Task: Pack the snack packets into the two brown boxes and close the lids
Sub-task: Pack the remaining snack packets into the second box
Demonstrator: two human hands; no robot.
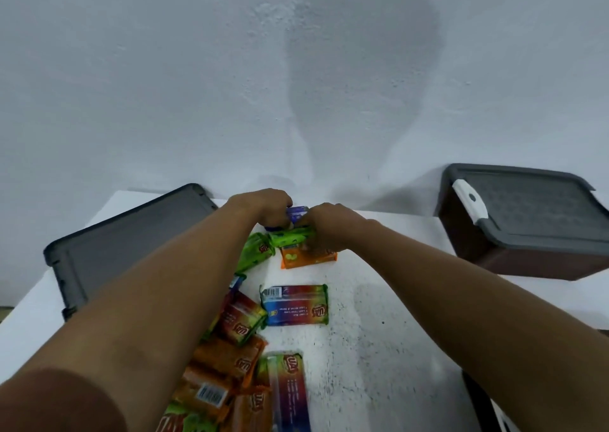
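Observation:
Both arms reach to the far side of the white table (379, 316). My left hand (263, 205) and my right hand (324, 225) meet there, fingers curled round a blue-purple packet (297, 213) between them. Just under the hands lie a green packet (290, 236) and an orange packet (296, 259). More packets lie loose nearer me: a multicoloured one (294, 304), a red one (242, 321) and several orange and green ones (227, 369). A brown box with its grey lid shut (524, 224) stands at the right. A grey-lidded box (128, 243) sits at the left, partly behind my left arm.
A white wall (197, 85) rises right behind the table. A dark object (478, 398) shows at the table's near right edge. The table's right half, between the packets and the right box, is bare and speckled.

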